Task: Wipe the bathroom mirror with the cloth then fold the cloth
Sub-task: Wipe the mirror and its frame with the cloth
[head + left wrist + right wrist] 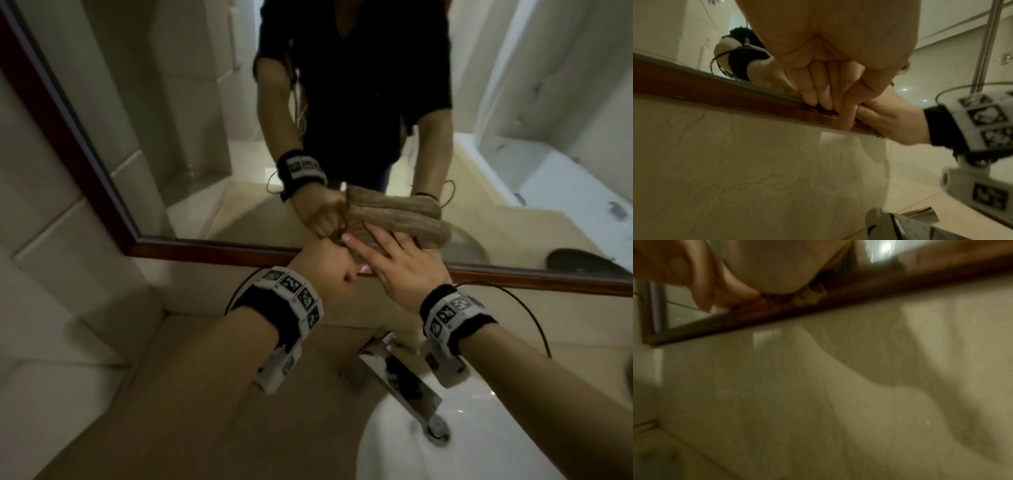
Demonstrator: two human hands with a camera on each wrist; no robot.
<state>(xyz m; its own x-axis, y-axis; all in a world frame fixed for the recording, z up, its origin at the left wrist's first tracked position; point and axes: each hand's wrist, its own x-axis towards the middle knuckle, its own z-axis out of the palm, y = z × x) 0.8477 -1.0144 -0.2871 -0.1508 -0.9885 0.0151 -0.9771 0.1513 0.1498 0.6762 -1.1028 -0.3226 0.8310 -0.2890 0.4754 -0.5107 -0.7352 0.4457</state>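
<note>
Where the glass meets the lower rail of its frame, the tan cloth is pressed against the mirror, bunched into a thick wad whose real body is mostly hidden behind the hands; most of what shows of it is its reflection just above them. The right hand lies flat over the cloth with its fingers straight and slightly spread, palm toward the glass, so its grip is spread and pressing rather than clutching. The left hand is just beside it, touching it at the thumb side; in the left wrist view its fingers curl down with the tips at the frame rail, and the reflection in the head view shows that fist pinching one end of the cloth. The right wrist view is blurred and shows only the underside of the hand against the rail, with a scrap of tan fabric at its edge.

The dark wooden frame borders the mirror at the left and bottom. Below it is a pale marble splashback, then the beige counter with a white sink and a chrome faucet. Both wrists wear black bands with printed markers.
</note>
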